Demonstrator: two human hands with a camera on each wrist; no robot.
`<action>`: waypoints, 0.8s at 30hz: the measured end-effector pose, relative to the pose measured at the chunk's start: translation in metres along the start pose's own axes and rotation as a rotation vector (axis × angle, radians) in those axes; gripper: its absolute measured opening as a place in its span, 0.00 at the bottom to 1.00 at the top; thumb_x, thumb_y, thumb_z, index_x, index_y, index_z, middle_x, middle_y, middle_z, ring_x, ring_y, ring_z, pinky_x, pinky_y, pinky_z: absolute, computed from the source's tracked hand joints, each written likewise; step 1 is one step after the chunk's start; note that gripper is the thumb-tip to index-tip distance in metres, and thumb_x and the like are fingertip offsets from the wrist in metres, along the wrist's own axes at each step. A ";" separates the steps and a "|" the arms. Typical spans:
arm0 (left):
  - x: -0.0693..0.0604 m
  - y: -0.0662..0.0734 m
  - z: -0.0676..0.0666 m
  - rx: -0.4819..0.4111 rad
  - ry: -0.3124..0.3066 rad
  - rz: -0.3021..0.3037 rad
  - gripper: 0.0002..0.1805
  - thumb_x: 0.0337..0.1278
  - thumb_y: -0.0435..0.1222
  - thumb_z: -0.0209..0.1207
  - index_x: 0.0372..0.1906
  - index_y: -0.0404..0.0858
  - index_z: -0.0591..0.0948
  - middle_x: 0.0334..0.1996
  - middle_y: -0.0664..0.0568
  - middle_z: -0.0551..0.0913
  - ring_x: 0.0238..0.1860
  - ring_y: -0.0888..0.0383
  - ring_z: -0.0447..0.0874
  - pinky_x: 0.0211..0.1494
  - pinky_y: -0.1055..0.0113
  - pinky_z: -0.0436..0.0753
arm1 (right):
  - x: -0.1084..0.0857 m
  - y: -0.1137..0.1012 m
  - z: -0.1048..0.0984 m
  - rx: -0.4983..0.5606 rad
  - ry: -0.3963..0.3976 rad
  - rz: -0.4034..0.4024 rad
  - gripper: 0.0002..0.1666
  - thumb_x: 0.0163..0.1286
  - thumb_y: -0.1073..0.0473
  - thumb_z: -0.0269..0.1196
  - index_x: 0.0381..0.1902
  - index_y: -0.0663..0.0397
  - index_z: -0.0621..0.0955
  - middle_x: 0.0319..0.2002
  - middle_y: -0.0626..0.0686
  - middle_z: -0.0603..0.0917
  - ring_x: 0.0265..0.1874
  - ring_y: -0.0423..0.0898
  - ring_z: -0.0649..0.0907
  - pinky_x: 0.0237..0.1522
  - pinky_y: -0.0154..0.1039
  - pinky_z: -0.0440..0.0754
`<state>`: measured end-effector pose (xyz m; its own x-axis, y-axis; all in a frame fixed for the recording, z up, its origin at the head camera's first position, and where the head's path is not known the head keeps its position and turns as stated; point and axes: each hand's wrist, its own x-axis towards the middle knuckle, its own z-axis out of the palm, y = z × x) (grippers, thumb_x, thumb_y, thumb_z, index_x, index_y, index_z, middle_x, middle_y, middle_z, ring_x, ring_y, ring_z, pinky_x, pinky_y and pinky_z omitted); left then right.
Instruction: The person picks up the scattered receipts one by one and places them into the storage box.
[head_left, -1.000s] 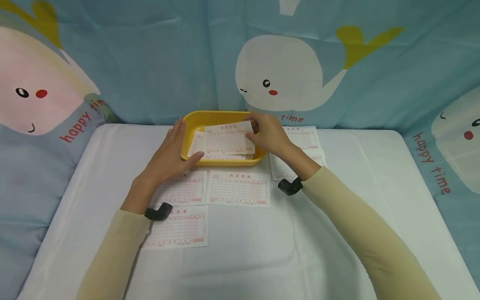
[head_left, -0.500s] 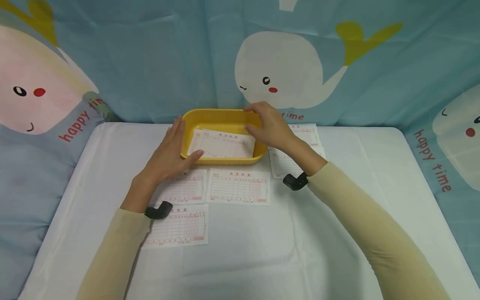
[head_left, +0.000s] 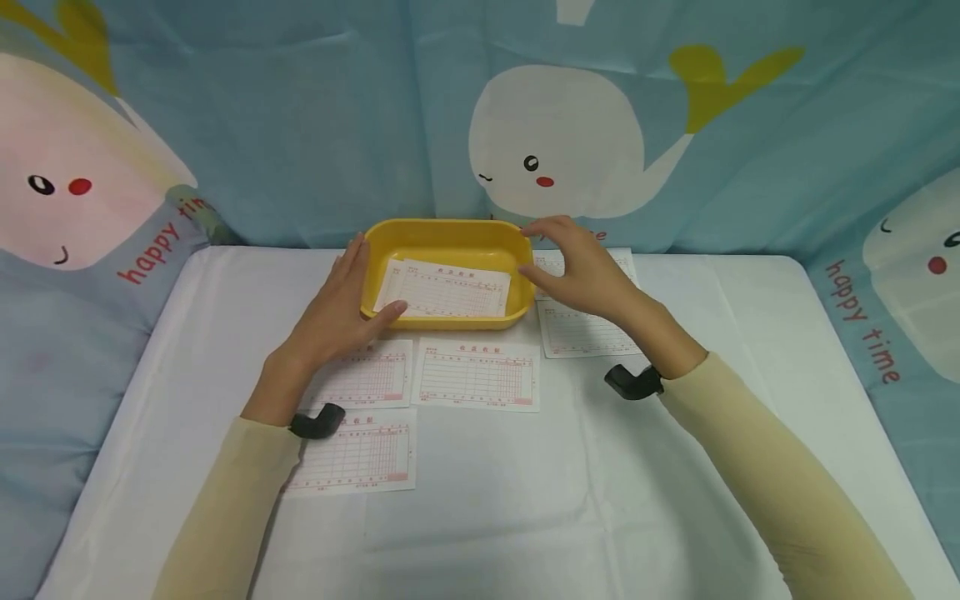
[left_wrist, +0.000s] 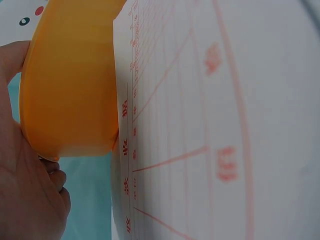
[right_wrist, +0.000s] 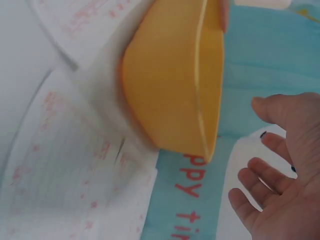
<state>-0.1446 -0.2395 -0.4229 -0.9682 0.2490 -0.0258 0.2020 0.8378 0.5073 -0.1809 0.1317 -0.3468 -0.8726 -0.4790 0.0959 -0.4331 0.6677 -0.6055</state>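
Note:
In the head view a yellow tray (head_left: 450, 323) stands at the table's back edge, with overlapping printed slips (head_left: 453, 292) inside. My left hand (head_left: 330, 312) rests against the tray's left end, fingers straight along its outside and thumb across the front rim; the left wrist view shows this hand (left_wrist: 30, 150) touching the tray (left_wrist: 72, 90). Just off the tray's right end, my right hand (head_left: 592, 271) holds nothing, its thumb and forefinger spread. A gap separates this hand (right_wrist: 285, 170) from the tray (right_wrist: 162, 75) in the right wrist view.
Printed slips lie on the white table: one (head_left: 476, 375) before the tray, others (head_left: 363, 375) (head_left: 352, 454) near my left forearm, and more (head_left: 588, 331) right of the tray, partly under my right hand. A blue curtain (head_left: 300, 125) hangs behind the table.
My right hand has let go of a slip, which now lies with the others in the tray, and has moved right, out past the tray's right rim. My left hand has stayed put.

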 end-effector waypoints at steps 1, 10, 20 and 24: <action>0.000 0.000 0.000 -0.001 0.001 -0.002 0.62 0.68 0.70 0.53 0.87 0.45 0.31 0.88 0.53 0.30 0.90 0.48 0.32 0.90 0.42 0.44 | -0.003 0.002 0.000 -0.002 0.001 -0.001 0.32 0.73 0.53 0.70 0.70 0.57 0.77 0.72 0.57 0.77 0.72 0.57 0.75 0.76 0.58 0.74; -0.001 0.001 -0.001 0.004 -0.006 -0.021 0.62 0.67 0.70 0.53 0.87 0.45 0.32 0.88 0.57 0.28 0.90 0.48 0.31 0.89 0.40 0.45 | -0.034 0.025 0.006 0.017 0.030 0.020 0.32 0.73 0.55 0.71 0.70 0.56 0.77 0.73 0.57 0.76 0.76 0.57 0.73 0.78 0.59 0.72; -0.001 0.000 -0.001 0.007 -0.002 -0.010 0.62 0.68 0.70 0.53 0.87 0.44 0.33 0.88 0.55 0.29 0.90 0.48 0.31 0.89 0.40 0.45 | -0.064 0.057 0.013 0.055 0.049 0.091 0.35 0.68 0.59 0.75 0.71 0.54 0.77 0.73 0.58 0.76 0.75 0.58 0.74 0.76 0.63 0.73; -0.001 0.000 -0.001 0.000 -0.001 -0.004 0.62 0.68 0.70 0.54 0.87 0.44 0.33 0.88 0.54 0.30 0.90 0.47 0.32 0.89 0.40 0.45 | -0.076 0.068 0.012 0.088 0.068 0.141 0.37 0.68 0.58 0.75 0.72 0.55 0.77 0.74 0.58 0.76 0.74 0.59 0.74 0.76 0.65 0.72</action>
<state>-0.1439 -0.2404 -0.4217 -0.9688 0.2462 -0.0282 0.1983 0.8385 0.5075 -0.1412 0.2071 -0.4046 -0.9378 -0.3424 0.0566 -0.2864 0.6716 -0.6833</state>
